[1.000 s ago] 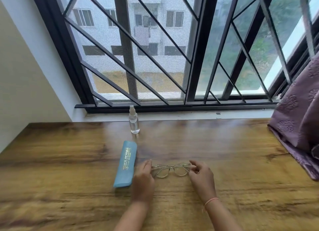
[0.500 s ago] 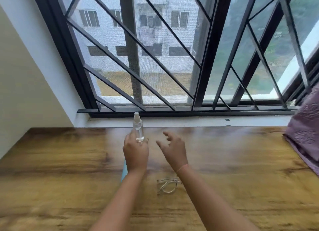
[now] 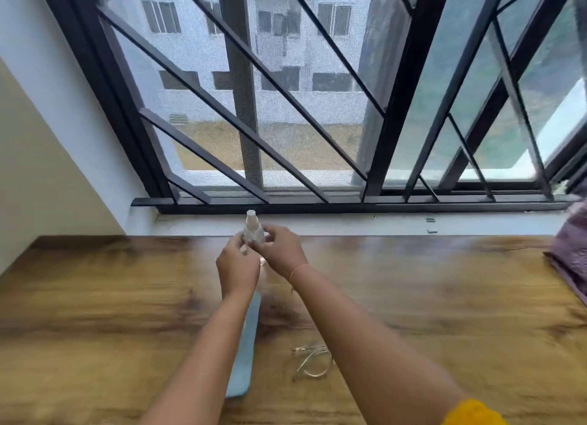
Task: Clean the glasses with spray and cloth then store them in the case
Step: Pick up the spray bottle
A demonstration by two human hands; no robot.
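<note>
on the wooden table (image 3: 95, 313), one glasses pair (image 3: 313, 362), one blue case (image 3: 246, 354); left hand (image 3: 237, 267) and right hand (image 3: 281, 250) both gripping one spray bottle (image 3: 252, 231)

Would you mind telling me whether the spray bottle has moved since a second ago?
Yes. The spray bottle stood alone on the table near the window sill; now both hands, left hand and right hand, hold it lifted against the sill.

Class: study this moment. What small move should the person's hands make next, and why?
Probably pull the cap off the small clear spray bottle: both the left hand and right hand hold it near the window, while the clear-framed glasses lie unsprayed on the wooden table.
</note>
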